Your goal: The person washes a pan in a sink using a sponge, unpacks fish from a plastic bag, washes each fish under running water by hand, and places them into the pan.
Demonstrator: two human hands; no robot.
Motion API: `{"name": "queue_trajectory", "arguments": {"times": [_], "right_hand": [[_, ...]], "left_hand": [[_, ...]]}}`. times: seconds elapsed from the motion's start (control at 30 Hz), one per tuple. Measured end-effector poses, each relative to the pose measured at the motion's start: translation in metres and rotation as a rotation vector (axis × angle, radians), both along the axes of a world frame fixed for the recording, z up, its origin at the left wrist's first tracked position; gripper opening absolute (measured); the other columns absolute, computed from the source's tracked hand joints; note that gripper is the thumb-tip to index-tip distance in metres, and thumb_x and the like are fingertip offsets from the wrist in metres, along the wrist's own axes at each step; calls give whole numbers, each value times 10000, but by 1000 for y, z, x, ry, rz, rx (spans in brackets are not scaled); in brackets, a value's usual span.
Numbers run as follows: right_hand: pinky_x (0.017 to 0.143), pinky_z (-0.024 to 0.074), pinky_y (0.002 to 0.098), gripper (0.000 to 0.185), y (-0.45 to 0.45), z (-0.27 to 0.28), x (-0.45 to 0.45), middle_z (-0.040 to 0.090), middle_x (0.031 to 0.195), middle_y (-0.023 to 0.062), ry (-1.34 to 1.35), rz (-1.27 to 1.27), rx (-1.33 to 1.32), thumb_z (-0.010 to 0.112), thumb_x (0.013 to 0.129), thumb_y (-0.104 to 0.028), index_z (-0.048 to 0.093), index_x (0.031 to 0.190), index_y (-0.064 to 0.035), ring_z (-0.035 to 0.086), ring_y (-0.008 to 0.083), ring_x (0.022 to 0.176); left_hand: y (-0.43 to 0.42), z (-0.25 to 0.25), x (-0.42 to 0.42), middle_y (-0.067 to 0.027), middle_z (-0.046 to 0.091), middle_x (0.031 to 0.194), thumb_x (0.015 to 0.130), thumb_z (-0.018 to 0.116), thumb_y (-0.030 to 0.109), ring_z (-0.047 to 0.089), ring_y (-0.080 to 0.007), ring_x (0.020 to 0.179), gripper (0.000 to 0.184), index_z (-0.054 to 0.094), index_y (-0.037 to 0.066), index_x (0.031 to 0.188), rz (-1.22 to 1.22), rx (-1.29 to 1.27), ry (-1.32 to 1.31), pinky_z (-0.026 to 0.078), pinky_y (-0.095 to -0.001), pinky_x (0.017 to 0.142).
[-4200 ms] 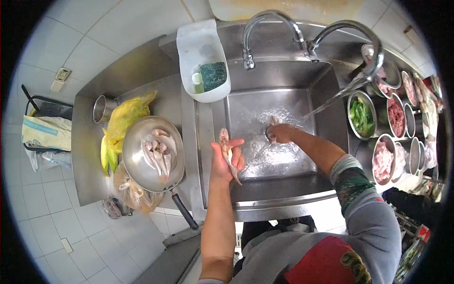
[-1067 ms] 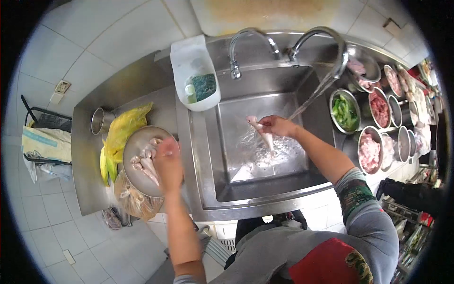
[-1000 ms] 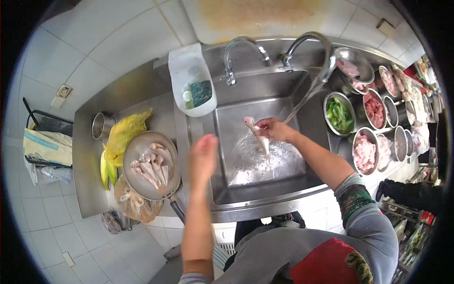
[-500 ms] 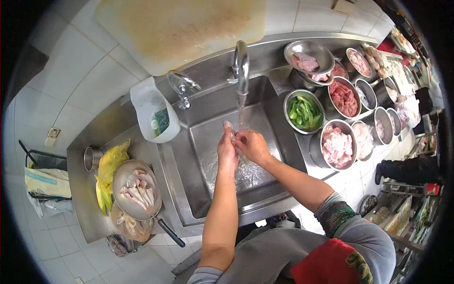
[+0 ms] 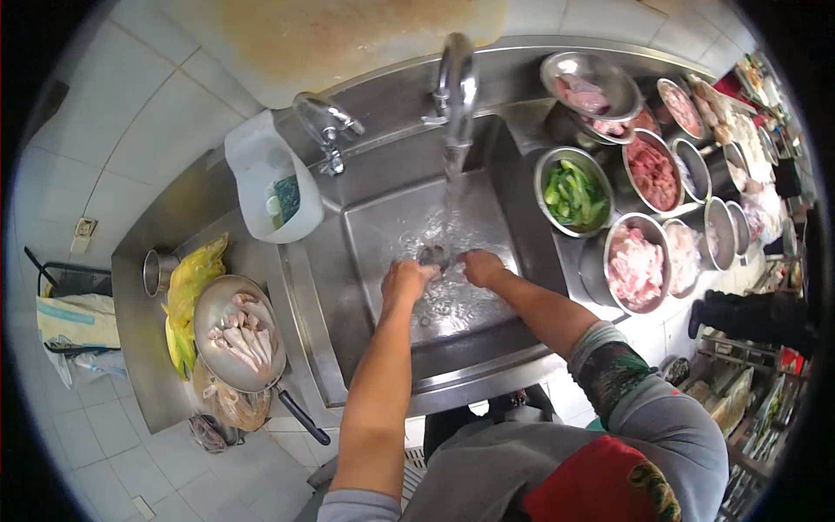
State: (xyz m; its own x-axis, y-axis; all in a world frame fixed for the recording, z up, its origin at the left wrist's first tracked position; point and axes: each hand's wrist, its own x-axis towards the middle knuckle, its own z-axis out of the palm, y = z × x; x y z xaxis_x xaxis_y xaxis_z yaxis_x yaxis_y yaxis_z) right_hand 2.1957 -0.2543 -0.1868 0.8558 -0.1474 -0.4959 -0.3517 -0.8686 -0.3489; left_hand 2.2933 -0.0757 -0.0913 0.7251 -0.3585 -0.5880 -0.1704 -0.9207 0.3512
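Note:
My left hand (image 5: 404,284) is low in the steel sink (image 5: 365,239), its fingers curled inward beside a small dark round thing (image 5: 432,256). Whether the fingers grip that thing or only lie next to it, I cannot make out. To its right, apart from the left hand, my right hand (image 5: 481,267) points inward with its fingers partly bent; the fingertips are blurred by splashing. Water runs from the tall faucet (image 5: 458,96) and falls behind the round thing, spreading over the sink floor.
On the left counter lie a pan (image 5: 209,317) with pale meat pieces and a yellow bag (image 5: 196,283). A cut white jug (image 5: 304,222) stands beside the smaller tap (image 5: 330,130). At right are a bowl of green vegetables (image 5: 574,196), a pot of pale meat (image 5: 639,265) and several other metal containers.
My hands were together under the stream, rubbing. Now they are apart and lower in the sink, and the dark round thing shows between them. The view has shifted slightly.

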Motion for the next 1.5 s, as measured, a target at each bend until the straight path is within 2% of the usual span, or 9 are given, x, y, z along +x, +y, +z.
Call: {"name": "queue_trajectory", "arguments": {"times": [0.23,0.27,0.33,0.43,0.57,0.77,0.93,1.13,1.5], "right_hand": [[935,507,443,324,57,-137,46,575,1317,157,-4,444,-15,430,974,-226,647,1180,-102,577,338,1180],[892,529,450,356,65,-79,50,608,1278,146,144,518,-67,380,994,-243,665,1108,-62,614,346,1124],[833,553,457,337,78,-95,55,661,1177,153,167,210,-71,380,987,-210,647,1137,-69,660,357,1035],[793,563,472,332,85,-83,56,681,1082,206,159,338,-165,379,976,-190,617,1173,-69,683,380,966],[799,559,478,231,89,-54,62,695,1004,202,7,280,-211,516,906,-151,637,1062,-31,687,364,938],[829,520,493,232,92,122,52,685,990,207,-260,461,-35,519,902,-192,629,1015,-22,656,397,955],[800,496,436,249,76,258,62,674,903,180,-204,263,210,531,917,-263,631,987,-47,640,367,898],[781,531,426,373,31,264,68,702,912,191,-440,-176,487,676,846,-269,625,1116,-16,687,347,860],[733,540,358,342,10,216,-5,659,956,163,-917,-480,386,694,772,-45,639,1106,13,674,283,810]], "left_hand": [[127,50,-15,-174,679,884,867,689,304,642,-303,839,323,684,41,1055,481,-591,-233,487,-394,771],[155,67,-10,-160,678,866,869,686,303,628,-276,806,328,683,30,1051,550,-583,-268,481,-377,753],[222,102,7,-131,677,831,874,681,301,600,-220,740,338,683,9,1044,672,-591,-325,469,-344,715],[310,113,50,-100,669,793,884,673,276,570,-181,712,322,692,-12,1028,702,-443,-518,459,-314,700],[393,56,107,-118,689,853,897,657,238,616,-194,778,320,679,-15,1091,790,-433,-583,480,-325,755],[264,88,47,-169,658,1189,943,619,298,641,-234,1068,439,591,-9,1256,553,-768,-435,492,-324,905],[72,47,-3,-135,666,1142,1021,486,376,657,-215,968,451,596,-23,1202,312,-1226,24,513,-321,831],[-15,66,-15,-52,646,981,1036,422,434,587,-139,727,431,579,44,1135,833,-1627,738,463,-298,647],[-99,87,-28,-117,622,1102,1018,465,427,646,-227,901,464,554,37,1253,889,-1453,768,543,-359,814]]}}
